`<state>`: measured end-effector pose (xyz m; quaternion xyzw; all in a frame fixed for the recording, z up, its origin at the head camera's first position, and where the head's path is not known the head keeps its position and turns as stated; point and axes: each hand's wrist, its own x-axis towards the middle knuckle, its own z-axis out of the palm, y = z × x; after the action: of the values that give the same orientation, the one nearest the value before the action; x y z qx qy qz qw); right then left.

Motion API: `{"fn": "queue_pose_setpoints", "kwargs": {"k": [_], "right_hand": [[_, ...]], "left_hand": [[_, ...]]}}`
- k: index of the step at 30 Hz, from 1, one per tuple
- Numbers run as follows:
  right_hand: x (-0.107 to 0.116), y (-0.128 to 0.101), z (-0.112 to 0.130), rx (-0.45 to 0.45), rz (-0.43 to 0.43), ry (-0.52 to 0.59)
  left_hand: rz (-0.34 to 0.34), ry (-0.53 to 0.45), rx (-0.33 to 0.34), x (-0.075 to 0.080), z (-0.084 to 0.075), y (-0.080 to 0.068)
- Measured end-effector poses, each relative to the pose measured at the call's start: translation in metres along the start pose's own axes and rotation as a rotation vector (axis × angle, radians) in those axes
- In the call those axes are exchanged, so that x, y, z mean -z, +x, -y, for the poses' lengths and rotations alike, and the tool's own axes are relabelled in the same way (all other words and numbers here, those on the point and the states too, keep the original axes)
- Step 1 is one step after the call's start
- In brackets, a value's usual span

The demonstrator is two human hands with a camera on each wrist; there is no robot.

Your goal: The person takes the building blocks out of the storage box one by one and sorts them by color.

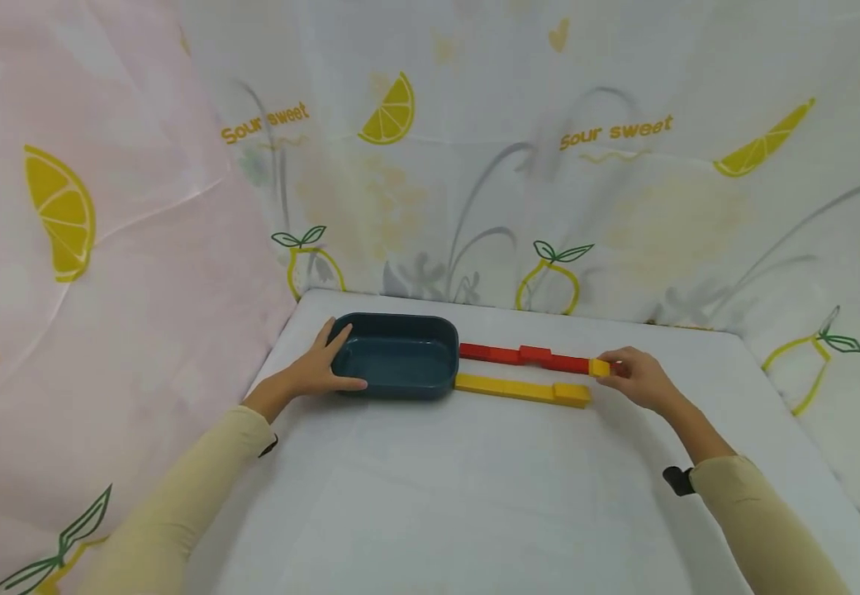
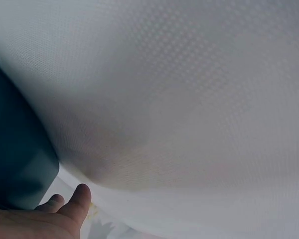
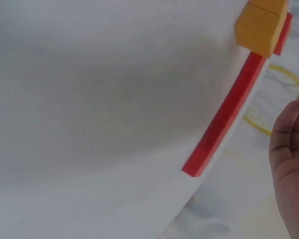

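A dark teal rectangular dish (image 1: 394, 390) stands toward the back of the table. My left hand (image 1: 318, 364) rests spread at its left end, thumb along the near rim and fingers over the far-left corner; in the left wrist view the fingers beside the dish (image 2: 15, 139) look straight. My right hand (image 1: 641, 378) pinches a small yellow block (image 1: 599, 368) between thumb and fingers, right at the right end of a row of red blocks (image 1: 504, 355). In front of it runs a row of yellow blocks (image 1: 511, 387), with a raised block (image 1: 571, 395) at its right end.
Both rows extend rightward from the dish's right side. One red block (image 1: 535, 355) stands higher than its neighbours. White cloth covers the table (image 1: 459, 496). A lemon-printed curtain (image 1: 474, 165) hangs behind and at the sides, close to the table's back edge.
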<state>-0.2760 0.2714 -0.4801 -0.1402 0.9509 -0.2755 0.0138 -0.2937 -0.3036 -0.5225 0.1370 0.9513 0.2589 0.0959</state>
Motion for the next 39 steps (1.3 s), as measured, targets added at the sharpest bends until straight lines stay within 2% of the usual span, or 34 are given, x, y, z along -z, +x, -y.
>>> {"fn": "queue_pose_setpoints", "kwargs": {"k": [6, 11, 18, 24, 39], "right_hand": [[-0.014, -0.010, -0.025, -0.067, 0.035, 0.011], [-0.029, -0.015, -0.034, -0.096, 0.090, 0.047], [-0.033, -0.018, -0.033, -0.105, 0.088, 0.012], [-0.038, -0.018, -0.028, -0.098, 0.117, 0.033], [-0.039, -0.021, -0.028, -0.125, 0.141, 0.019]], "left_hand": [[0.012, -0.008, 0.000, 0.002, 0.001, -0.002], [0.017, -0.015, 0.012, 0.002, 0.003, -0.004], [0.019, 0.010, 0.002, 0.003, 0.000, -0.003], [0.038, 0.013, 0.007, 0.007, -0.003, -0.006], [0.026, -0.005, -0.030, 0.003, -0.003, -0.001]]}}
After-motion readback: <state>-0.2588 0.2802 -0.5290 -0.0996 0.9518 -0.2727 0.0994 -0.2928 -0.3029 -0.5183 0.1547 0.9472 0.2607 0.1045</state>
